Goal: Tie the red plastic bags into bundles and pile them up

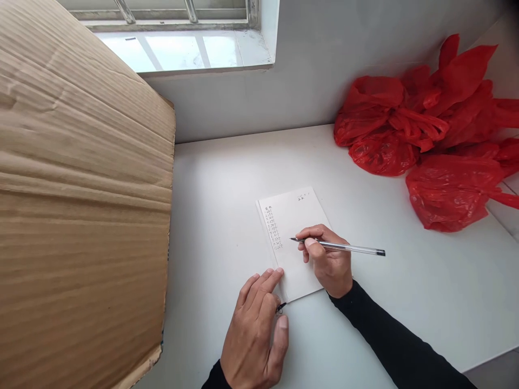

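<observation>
White notebook, beneath right hand, which pinches a clear pen; left hand, fingers together at the notebook's edge, hold on small black piece beside forefinger unclear; risk: notebook could skew under the pen should left fingertips slip

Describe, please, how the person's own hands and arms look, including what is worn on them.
The left hand and right hand are bare, without gloves. The right sleeve is long, plain black and fairly close-fitting, ending at the wrist. The left sleeve is also black, but only a small part shows at the picture's bottom edge.
</observation>
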`<action>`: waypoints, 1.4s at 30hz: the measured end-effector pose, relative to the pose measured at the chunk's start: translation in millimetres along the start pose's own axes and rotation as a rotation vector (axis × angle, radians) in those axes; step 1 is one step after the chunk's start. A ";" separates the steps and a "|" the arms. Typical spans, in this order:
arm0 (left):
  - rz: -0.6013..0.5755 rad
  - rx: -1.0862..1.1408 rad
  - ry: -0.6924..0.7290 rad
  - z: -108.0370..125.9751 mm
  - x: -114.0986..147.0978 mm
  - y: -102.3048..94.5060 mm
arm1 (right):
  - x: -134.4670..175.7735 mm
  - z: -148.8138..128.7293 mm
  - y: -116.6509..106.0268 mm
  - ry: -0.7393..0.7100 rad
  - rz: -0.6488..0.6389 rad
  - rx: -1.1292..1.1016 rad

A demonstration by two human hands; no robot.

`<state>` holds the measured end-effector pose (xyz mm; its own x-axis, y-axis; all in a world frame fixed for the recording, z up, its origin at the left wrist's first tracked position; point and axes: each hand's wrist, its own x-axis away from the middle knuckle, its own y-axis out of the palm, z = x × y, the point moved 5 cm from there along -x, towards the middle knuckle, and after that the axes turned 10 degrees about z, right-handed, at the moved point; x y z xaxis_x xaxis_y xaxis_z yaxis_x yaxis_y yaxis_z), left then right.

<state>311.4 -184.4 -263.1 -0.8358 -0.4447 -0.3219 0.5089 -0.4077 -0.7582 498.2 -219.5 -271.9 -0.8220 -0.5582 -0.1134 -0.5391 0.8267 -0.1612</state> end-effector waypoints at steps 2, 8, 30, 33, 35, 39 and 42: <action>-0.015 0.030 0.000 -1.2 0.9 -1.3 | 0.7 -1.1 -4.1 -0.013 0.041 -0.072; 0.093 -0.021 0.019 -1.6 2.6 -2.4 | 13.4 -13.1 -16.2 0.093 0.050 -0.246; 0.190 -0.149 0.194 29.4 17.5 4.6 | 91.4 -23.5 -18.5 0.260 -0.619 -0.237; 0.190 -0.139 0.173 47.0 29.0 11.7 | 109.8 -21.3 -27.2 0.299 -0.663 -0.286; 0.185 -0.125 0.147 59.6 37.7 19.2 | 122.5 -17.9 -33.8 0.321 -0.676 -0.311; 0.192 0.013 0.055 75.8 52.2 33.8 | 142.4 -14.2 -44.1 0.345 -0.710 -0.389; 0.221 0.063 0.026 81.9 59.1 41.2 | 148.9 -12.8 -50.8 0.346 -0.680 -0.395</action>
<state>299.9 -292.8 -266.9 -0.7071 -0.5082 -0.4916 0.6916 -0.3523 -0.6305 400.9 -343.7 -268.1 -0.2719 -0.9413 0.2000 -0.9067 0.3202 0.2745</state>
